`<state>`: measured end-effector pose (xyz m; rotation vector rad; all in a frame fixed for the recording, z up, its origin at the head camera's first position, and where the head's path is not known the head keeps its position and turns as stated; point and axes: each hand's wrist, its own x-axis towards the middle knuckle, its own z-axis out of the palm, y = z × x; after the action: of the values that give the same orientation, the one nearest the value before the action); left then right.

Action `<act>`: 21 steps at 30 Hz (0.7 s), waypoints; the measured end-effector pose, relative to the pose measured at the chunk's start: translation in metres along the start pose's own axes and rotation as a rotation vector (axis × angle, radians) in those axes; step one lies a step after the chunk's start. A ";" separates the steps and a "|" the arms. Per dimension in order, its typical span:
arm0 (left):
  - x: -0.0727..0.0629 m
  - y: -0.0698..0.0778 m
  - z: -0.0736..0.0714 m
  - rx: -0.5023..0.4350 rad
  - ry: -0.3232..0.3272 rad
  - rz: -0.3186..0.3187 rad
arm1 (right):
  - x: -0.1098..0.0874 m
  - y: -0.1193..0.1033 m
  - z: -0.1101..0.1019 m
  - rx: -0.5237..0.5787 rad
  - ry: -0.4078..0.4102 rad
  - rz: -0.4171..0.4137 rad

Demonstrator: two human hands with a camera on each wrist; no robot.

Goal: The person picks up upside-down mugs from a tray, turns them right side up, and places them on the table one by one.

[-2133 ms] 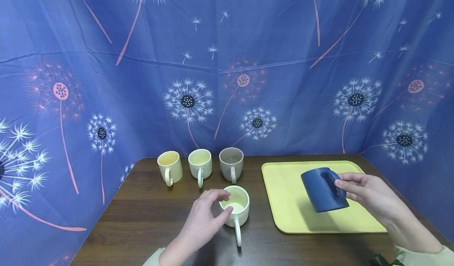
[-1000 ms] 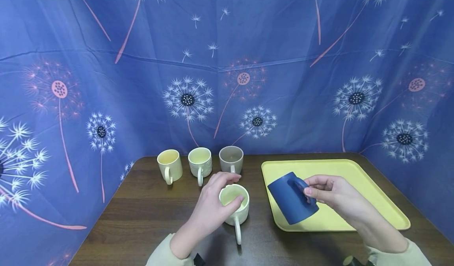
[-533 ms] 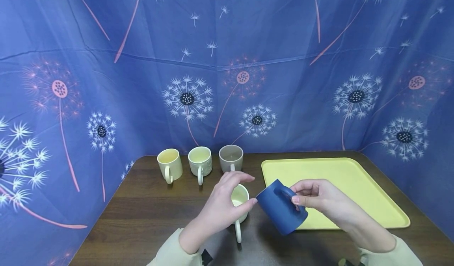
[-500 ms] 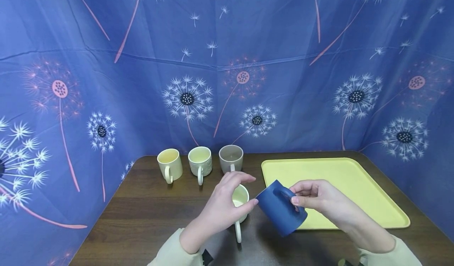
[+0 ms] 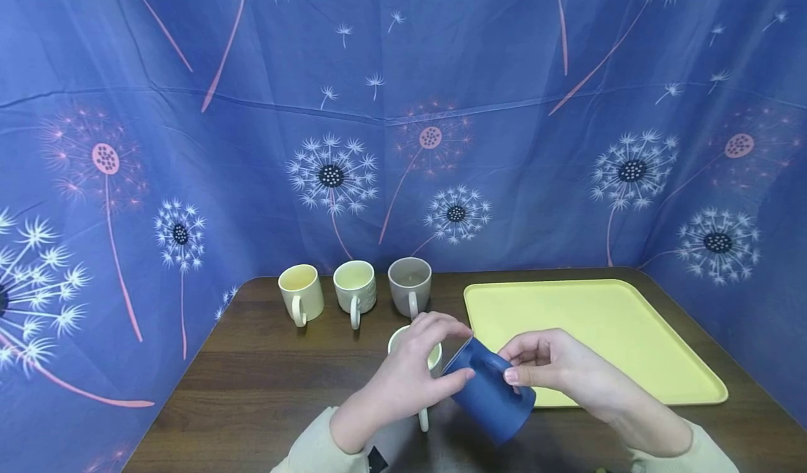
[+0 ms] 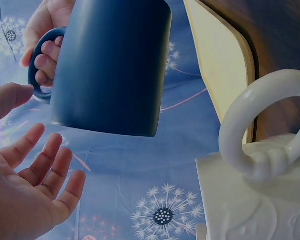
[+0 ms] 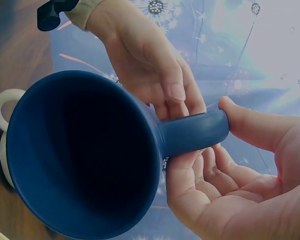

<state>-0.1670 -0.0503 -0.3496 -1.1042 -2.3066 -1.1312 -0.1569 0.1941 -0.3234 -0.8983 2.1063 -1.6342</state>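
Note:
My right hand [image 5: 561, 368] pinches the handle of a dark blue mug [image 5: 492, 396], holding it tilted above the table, left of the tray. The right wrist view looks into the dark inside of this mug [image 7: 85, 155]. My left hand [image 5: 416, 368] reaches to the mug's upper left end with thumb and fingers spread. In the left wrist view the left fingers [image 6: 50, 165] are loosely bent and apart from the mug's body; the thumb is close to the handle. A cream mug [image 5: 424, 420] stands behind and below my left hand, mostly hidden by it.
At the back left stand a pale yellow mug [image 5: 301, 294], a pale green embossed mug [image 5: 355, 287] and a grey mug [image 5: 410, 287] in a row. A yellow tray [image 5: 599, 333] lies on the brown table [image 5: 252, 382] at right. A blue dandelion cloth [image 5: 536, 179] hangs behind.
My right hand has carried the blue mug left and toward me, from above the tray to over the table, tilting it more. My left hand has moved right, from the cream mug to the blue one.

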 end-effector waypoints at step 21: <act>0.000 0.005 0.005 -0.006 -0.021 0.113 | 0.006 -0.004 0.008 0.072 -0.101 -0.035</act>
<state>-0.1633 -0.0442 -0.3503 -1.2370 -2.2266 -1.0896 -0.1555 0.1835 -0.3212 -0.9779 1.9631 -1.6351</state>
